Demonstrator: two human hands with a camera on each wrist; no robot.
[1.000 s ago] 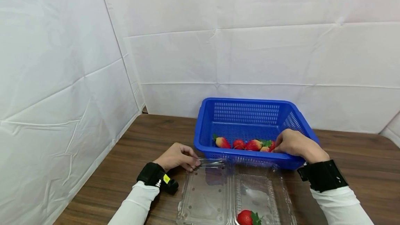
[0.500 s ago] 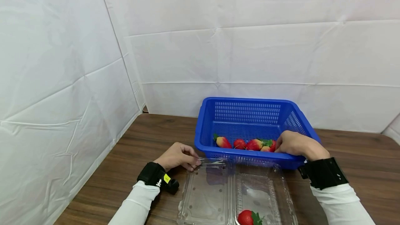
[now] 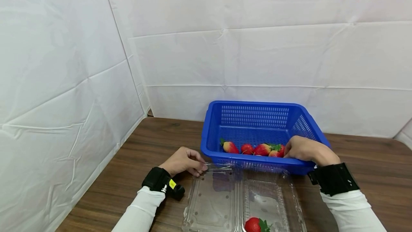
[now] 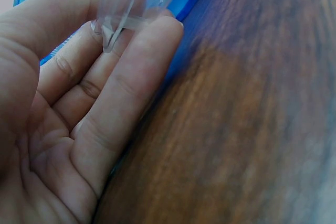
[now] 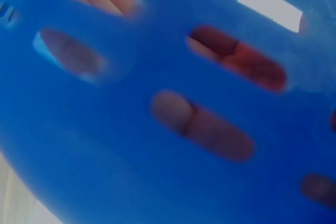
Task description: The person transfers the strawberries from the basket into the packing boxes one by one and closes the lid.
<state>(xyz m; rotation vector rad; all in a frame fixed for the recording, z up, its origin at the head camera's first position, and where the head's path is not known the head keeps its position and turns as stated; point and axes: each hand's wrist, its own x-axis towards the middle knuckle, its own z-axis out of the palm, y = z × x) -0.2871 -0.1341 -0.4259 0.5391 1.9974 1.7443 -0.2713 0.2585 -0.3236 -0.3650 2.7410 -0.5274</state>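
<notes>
My left hand (image 3: 185, 162) pinches the far left corner of an open clear plastic clamshell (image 3: 212, 203) between thumb and fingers. In the left wrist view, the thin plastic edge (image 4: 118, 17) shows between the thumb and fingers (image 4: 126, 77). One red strawberry (image 3: 252, 225) lies in the clamshell's right half, near the front. My right hand (image 3: 304, 149) reaches over the front rim of a blue plastic basket (image 3: 254, 108), beside several strawberries (image 3: 262, 149). Its fingertips are hidden behind the basket wall; skin and red fruit (image 5: 257, 69) show through the slots in the right wrist view. I cannot tell whether it grips a strawberry.
The clamshell's far edge lies right at the basket's front wall. Both stand on a dark wooden table (image 3: 116, 178). White cloth (image 3: 270, 56) hangs behind the table and along its left side.
My right hand has sunk very slightly at the basket's front right. My left hand keeps its pinch on the clamshell corner, and the strawberries lie as before.
</notes>
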